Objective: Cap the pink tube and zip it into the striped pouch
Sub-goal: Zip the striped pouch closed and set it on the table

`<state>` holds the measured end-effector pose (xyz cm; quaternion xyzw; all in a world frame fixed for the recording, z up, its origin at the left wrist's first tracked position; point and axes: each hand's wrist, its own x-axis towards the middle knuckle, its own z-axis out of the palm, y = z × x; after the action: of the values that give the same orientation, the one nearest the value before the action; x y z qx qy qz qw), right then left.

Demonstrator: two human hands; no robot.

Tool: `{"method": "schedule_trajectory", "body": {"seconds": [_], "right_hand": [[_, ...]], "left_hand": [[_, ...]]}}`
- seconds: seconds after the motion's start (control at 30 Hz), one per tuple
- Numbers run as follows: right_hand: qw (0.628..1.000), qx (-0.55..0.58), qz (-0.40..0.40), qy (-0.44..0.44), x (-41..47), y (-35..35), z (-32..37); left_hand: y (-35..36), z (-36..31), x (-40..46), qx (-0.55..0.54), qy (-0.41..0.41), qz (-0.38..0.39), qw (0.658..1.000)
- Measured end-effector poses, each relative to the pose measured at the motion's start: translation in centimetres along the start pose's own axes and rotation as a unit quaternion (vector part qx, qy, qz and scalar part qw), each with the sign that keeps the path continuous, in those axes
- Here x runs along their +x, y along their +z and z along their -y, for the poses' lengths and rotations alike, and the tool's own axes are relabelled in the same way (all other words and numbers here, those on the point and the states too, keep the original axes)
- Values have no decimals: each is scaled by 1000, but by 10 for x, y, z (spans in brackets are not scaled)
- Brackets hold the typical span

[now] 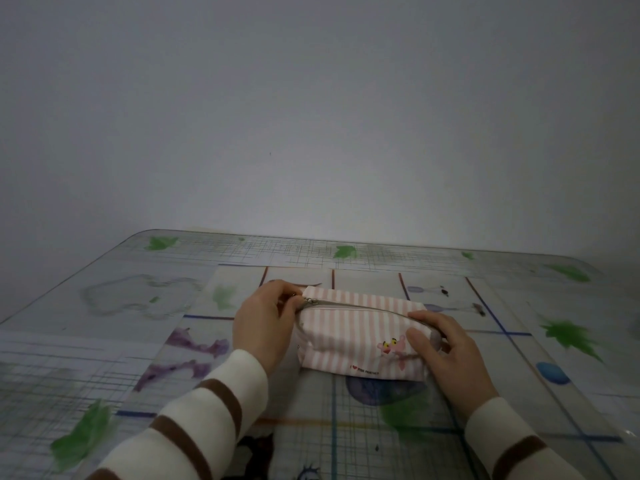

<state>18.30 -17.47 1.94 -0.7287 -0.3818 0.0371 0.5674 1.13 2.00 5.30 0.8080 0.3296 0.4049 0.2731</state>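
Observation:
A pink-and-white striped pouch point(349, 332) with a cartoon print lies on the table, its grey zipper running along the top. The zipper slider point(309, 300) sits at the pouch's left end, and the teeth look closed along the whole length. My left hand point(265, 323) pinches the slider or its pull at that left end. My right hand point(446, 348) grips the pouch's right end, thumb on the front and fingers over the top. The pink tube is not visible.
The table point(104, 341) has a glossy cover printed with green leaves, purple shapes and grid lines. A plain grey wall stands right behind its far edge. Nothing else lies near the pouch.

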Motion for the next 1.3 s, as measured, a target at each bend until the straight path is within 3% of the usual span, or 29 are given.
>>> {"method": "schedule_trajectory", "body": {"seconds": [0.33, 0.47, 0.6, 0.73, 0.93, 1.3], "right_hand": [[1000, -13, 5, 2, 1, 0, 9], [992, -118, 32, -20, 11, 1, 21], [962, -251, 84, -75, 25, 14, 44], [911, -354, 184, -102, 38, 30, 68], [865, -386, 302, -105, 51, 56, 84], [924, -277, 253, -75, 58, 57, 75]], "left_hand": [[1, 0, -3, -32, -35, -5, 999], [0, -1, -1, -49, -45, -2, 998], [0, -4, -1, -70, -55, -2, 996], [2, -4, -2, -90, -65, -9, 994], [2, -1, -3, -127, -57, -11, 990], [0, 5, -4, -158, -54, -4, 986]]}}
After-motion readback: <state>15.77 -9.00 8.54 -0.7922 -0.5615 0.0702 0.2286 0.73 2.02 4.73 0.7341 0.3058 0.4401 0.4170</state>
